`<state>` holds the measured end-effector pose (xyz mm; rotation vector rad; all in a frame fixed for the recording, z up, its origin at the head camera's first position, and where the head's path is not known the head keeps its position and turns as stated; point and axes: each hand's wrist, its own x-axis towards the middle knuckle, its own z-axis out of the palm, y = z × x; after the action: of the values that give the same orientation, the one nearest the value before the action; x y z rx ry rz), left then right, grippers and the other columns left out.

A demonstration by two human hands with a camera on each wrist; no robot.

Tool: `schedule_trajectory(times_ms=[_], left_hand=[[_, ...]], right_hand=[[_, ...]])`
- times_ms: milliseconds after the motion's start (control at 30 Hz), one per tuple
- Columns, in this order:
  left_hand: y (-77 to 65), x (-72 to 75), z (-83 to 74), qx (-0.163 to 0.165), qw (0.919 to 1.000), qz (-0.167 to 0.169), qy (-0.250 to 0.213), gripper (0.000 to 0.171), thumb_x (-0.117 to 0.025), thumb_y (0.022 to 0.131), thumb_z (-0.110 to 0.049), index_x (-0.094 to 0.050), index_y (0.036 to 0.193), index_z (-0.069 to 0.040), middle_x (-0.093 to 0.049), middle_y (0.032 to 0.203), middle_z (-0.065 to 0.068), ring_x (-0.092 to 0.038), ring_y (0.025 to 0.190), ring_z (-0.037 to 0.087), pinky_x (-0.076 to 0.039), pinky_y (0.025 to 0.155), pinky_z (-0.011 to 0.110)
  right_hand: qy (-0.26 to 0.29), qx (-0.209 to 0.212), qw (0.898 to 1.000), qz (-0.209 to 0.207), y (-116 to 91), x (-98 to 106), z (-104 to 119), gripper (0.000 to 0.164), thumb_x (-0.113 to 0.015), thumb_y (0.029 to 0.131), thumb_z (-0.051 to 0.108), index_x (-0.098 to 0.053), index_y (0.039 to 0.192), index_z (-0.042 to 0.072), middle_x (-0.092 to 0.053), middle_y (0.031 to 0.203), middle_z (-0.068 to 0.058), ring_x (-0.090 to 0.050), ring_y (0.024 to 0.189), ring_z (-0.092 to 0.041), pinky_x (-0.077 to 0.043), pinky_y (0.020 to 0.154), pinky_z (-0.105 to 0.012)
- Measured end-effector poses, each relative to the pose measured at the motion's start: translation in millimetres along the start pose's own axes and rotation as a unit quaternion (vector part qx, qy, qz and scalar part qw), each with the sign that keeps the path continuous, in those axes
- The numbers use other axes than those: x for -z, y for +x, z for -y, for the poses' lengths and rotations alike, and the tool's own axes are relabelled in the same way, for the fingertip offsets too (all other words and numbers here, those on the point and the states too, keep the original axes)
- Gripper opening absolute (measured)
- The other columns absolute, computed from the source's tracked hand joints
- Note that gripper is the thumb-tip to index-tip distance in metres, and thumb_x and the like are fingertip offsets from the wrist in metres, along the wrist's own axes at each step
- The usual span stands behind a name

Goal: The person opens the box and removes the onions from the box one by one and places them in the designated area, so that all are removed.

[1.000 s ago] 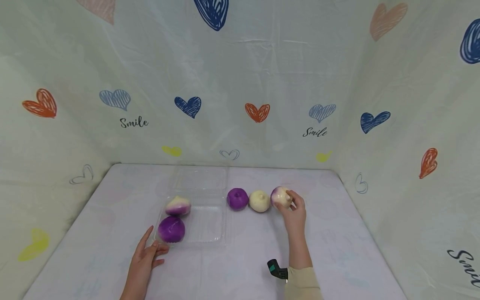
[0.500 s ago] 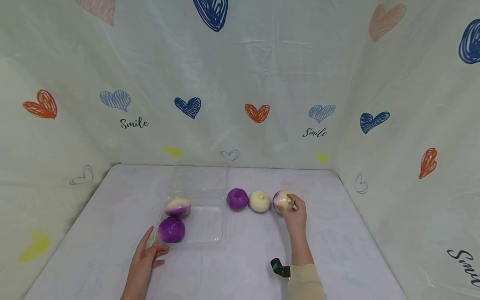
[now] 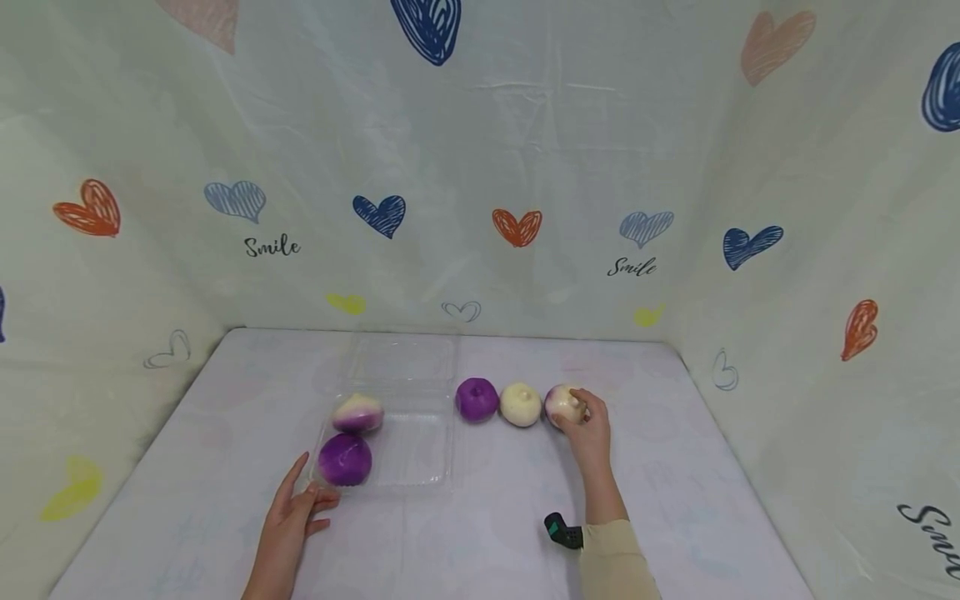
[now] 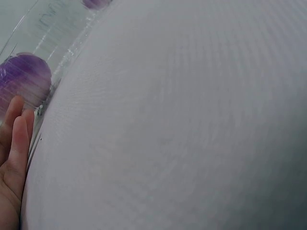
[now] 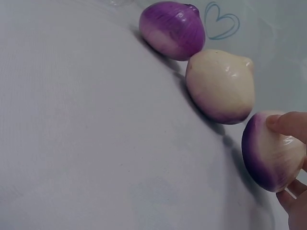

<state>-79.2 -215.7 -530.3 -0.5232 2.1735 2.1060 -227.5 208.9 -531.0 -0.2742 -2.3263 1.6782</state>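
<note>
My right hand (image 3: pixel 588 429) pinches a white-and-purple onion (image 3: pixel 565 405) at the right end of a row of three; in the right wrist view, thumb and fingers sit on either side of this onion (image 5: pixel 268 151). Left of it are a whitish onion (image 3: pixel 520 405) and a purple onion (image 3: pixel 477 400), which touch each other. My left hand (image 3: pixel 291 521) rests with loosely extended fingers at the near left corner of an open clear plastic box (image 3: pixel 412 482). Inside the box's left side lie a white-and-purple onion (image 3: pixel 357 413) and a deep purple onion (image 3: pixel 345 459), one behind the other.
The box's clear lid (image 3: pixel 402 357) lies folded back behind its base. A white cloth (image 3: pixel 465 542) covers the table. Hanging sheets printed with hearts (image 3: pixel 517 227) enclose the back and sides. A black device (image 3: pixel 562 531) is attached at the right wrist.
My right hand has brought its onion slightly down and nearer to me, at the row's right end. The left hand, the box and the other onions have stayed put.
</note>
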Motion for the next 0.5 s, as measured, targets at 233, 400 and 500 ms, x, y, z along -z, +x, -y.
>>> schedule_trajectory(times_ms=[233, 400, 500], left_hand=[[1.5, -0.6, -1.1, 0.012, 0.9999, -0.006, 0.006, 0.063, -0.04, 0.105, -0.04, -0.009, 0.158, -0.028, -0.068, 0.105, -0.002, -0.061, 0.096, 0.003, -0.05, 0.08, 0.025], [1.5, -1.6, -1.7, 0.011, 0.9999, -0.009, 0.007, 0.064, -0.042, 0.104, -0.043, -0.011, 0.158, -0.028, -0.068, 0.107, 0.001, -0.061, 0.096, 0.003, -0.05, 0.08, 0.025], [1.3, -1.3, -1.3, 0.014, 0.9999, -0.008, 0.007, 0.064, -0.042, 0.104, -0.042, -0.01, 0.158, -0.029, -0.067, 0.107, 0.0, -0.061, 0.096, 0.003, -0.05, 0.08, 0.025]], right_hand=[[-0.022, 0.004, 1.0, 0.007, 2.7, -1.6, -1.3, 0.053, -0.076, 0.076, -0.005, -0.057, 0.125, -0.004, -0.043, 0.14, -0.021, -0.035, 0.133, -0.038, -0.032, 0.107, -0.05], [-0.042, 0.01, 0.999, 0.013, 3.8, -2.2, -2.5, 0.052, -0.077, 0.076, -0.003, -0.057, 0.125, -0.003, -0.043, 0.14, -0.021, -0.036, 0.132, -0.038, -0.034, 0.106, -0.05], [-0.05, 0.012, 0.999, 0.015, 4.0, -2.2, -2.6, 0.052, -0.077, 0.077, -0.004, -0.057, 0.125, -0.003, -0.043, 0.139, -0.022, -0.037, 0.132, -0.039, -0.034, 0.105, -0.051]])
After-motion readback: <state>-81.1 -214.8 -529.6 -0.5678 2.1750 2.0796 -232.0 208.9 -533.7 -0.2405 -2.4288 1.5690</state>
